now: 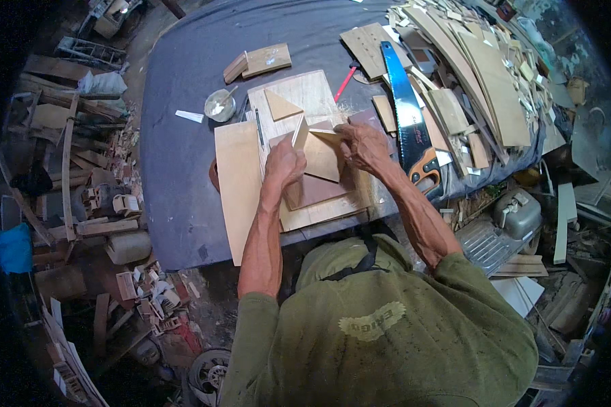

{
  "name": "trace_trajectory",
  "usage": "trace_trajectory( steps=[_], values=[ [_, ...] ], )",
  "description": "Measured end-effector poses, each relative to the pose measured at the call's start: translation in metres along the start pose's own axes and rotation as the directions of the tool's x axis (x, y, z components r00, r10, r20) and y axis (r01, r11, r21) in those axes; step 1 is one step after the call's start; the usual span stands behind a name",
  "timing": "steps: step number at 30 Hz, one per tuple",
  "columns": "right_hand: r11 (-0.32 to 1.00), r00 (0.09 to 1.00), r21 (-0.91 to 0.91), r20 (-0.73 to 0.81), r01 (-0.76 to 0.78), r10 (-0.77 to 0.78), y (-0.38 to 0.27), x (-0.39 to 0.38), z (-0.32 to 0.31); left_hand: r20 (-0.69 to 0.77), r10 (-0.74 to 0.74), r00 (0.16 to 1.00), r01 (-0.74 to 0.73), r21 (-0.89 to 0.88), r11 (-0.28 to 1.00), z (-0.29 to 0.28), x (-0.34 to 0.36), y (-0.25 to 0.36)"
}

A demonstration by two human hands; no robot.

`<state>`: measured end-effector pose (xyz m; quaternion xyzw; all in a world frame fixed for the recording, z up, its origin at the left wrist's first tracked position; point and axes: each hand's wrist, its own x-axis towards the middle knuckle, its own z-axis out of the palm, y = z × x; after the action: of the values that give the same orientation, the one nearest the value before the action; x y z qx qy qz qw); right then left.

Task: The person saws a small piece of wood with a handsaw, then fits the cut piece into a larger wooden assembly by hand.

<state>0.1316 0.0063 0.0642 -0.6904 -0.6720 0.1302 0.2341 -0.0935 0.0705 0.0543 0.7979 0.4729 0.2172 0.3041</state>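
Note:
My left hand [285, 165] pinches the lower end of a small upright wooden panel [300, 133]. A thin wooden strip [324, 134] meets that panel at its right, and the fingers of my right hand [365, 144] are closed on the strip's outer end. Between my hands a light square wooden piece [324, 157] lies tilted, touching or close to both; how they join cannot be made out. Beneath is a brownish board [319, 191] on larger pale boards [299, 83]. A triangular wooden piece [282, 105] rests just beyond the panel, and a pencil [259, 129] lies to the left.
On the dark-covered table [183, 169] are a cup of white paste with a stick [220, 106], a long plywood sheet [237, 183], a joined wooden piece [266, 60] and a red-handled tool [345, 84]. A handsaw [409, 108] lies right, beside heaped offcuts [482, 74]. Scrap wood [159, 298] litters the floor.

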Motion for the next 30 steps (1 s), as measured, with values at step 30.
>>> trace_trajectory(
  steps=[30],
  values=[
    [0.98, 0.982, -0.182, 0.185, 0.074, -0.04, -0.001, 0.059, 0.003, 0.099, -0.062, 0.993, 0.062, 0.007, 0.998, 0.001, 0.008, -0.008]
  ],
)
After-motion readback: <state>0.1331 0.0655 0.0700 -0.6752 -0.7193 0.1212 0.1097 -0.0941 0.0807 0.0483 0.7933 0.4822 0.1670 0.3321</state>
